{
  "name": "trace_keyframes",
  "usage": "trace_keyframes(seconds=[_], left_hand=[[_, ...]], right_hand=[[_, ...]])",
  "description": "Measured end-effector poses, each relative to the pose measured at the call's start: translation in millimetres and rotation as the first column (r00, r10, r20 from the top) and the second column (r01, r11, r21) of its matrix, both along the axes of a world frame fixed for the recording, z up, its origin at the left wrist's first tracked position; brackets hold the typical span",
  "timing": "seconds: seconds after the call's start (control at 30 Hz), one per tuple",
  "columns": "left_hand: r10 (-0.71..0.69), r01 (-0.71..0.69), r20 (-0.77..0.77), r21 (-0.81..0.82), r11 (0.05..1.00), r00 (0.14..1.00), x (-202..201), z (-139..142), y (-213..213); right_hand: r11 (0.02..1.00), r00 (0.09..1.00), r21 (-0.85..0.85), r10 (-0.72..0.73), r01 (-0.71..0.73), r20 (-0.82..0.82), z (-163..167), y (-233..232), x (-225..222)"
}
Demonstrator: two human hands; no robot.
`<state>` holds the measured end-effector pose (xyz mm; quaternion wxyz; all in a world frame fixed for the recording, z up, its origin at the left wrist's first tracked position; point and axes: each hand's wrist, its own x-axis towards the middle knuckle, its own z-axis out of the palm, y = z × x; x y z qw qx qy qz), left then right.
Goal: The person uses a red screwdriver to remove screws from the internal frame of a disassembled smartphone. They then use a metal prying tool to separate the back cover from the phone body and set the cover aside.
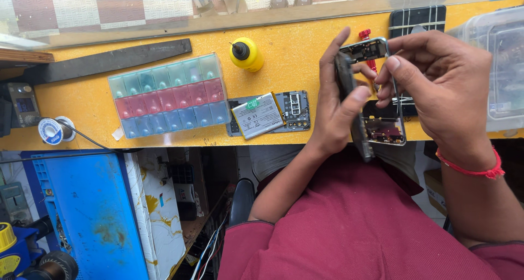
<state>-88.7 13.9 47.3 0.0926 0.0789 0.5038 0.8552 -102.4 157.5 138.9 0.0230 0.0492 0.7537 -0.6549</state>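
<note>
The left hand (335, 113) is clamping an opened phone frame (376, 94) at the bench's three o'clock edge while the right hand's (442, 86) fingertips are pinching inside it; its battery (257, 115) is already lying out at nine o'clock, so disassembly looks well along.

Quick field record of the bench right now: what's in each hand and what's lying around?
left hand: grips opened phone frame by its left edge
right hand: fingertips pinch frame's top right edge
bench: yellow
parts organiser: left of centre, lids closed
battery: on a second opened phone, bench front
yellow bottle: upright, behind battery
</note>
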Motion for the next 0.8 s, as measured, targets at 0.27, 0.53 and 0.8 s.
trace_keyframes(seconds=[0.27, 0.53, 0.8], left_hand=[[-0.054, -0.010, 0.105, 0.529, 0.849, 0.993, -3, -4, 4], [-0.116, -0.011, 0.124, 0.732, 0.681, 0.985, -8, -5, 3], [0.035, -0.104, 0.121, 0.629, 0.770, 0.992, -4, 1, 6]], right_hand=[[0.997, 0.997, 0.023, -0.075, 0.074, 0.018, 2, 6, -2], [0.991, 0.992, -0.059, -0.124, 0.122, -0.029, -6, 19, 4], [0.980, 0.982, -0.114, -0.174, 0.165, -0.072, -14, 28, 12]])
